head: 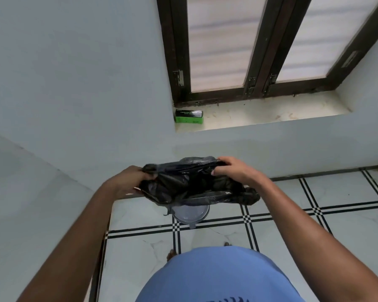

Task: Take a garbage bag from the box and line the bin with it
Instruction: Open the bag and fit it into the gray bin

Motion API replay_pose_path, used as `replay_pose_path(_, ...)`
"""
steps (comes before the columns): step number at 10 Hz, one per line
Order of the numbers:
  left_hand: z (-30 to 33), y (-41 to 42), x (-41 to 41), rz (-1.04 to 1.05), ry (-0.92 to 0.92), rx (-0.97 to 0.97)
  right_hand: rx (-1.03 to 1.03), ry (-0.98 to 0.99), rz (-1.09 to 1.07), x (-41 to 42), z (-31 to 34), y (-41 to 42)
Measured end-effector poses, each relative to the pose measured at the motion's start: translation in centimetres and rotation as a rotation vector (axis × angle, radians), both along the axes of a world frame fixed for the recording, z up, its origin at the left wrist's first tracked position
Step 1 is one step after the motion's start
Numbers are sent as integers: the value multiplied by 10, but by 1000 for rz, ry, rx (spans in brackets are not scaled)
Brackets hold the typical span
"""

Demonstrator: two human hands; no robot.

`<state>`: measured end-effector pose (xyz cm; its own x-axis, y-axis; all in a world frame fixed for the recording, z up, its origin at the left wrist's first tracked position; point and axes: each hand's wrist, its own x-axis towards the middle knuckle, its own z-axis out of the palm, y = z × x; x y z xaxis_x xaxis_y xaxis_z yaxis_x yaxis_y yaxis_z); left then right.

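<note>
A crumpled black garbage bag (190, 182) is stretched between both hands at chest height in front of the wall. My left hand (129, 180) grips its left edge, and my right hand (234, 172) grips its upper right edge. Directly below the bag stands a grey round bin (191, 213) on the floor, mostly hidden by the bag; only its near rim shows. The green and black garbage bag box (189, 116) lies at the left end of the window sill, above and beyond the hands.
A pale stone window sill (271, 112) runs under a dark-framed window (255, 79). White floor tiles with black stripe lines (247, 219) spread below. A wall corner stands at the left. My feet and blue shirt (218, 277) are near the bottom.
</note>
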<state>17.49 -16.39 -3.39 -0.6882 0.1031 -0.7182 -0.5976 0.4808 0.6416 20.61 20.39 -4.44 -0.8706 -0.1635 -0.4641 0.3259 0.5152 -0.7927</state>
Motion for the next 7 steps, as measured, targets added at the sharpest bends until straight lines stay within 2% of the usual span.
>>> replay_pose_path(1, 17, 6, 3, 202, -164, 413, 139, -179, 200, -4, 10, -4)
replay_pose_path(2, 43, 12, -19, -411, -69, -87, 469, -105, 282, -26, 33, -13)
replay_pose_path(3, 87, 35, -41, -378, 454, -590, 459, 253, 10, -47, 73, -24)
replay_pose_path(4, 115, 60, -30, 262, 1278, -491, 133, 1110, -455, -39, 105, -36)
replay_pose_path(5, 66, 70, -11, -102, 1235, -663, 523, 1068, -131, -29, 52, -45)
replay_pose_path(6, -18, 56, 4, -919, -71, -802, 812, -223, 622, -8, -31, -38)
replay_pose_path(7, -50, 37, 9, -695, -57, -576, 472, -262, 350, 0, -52, -30)
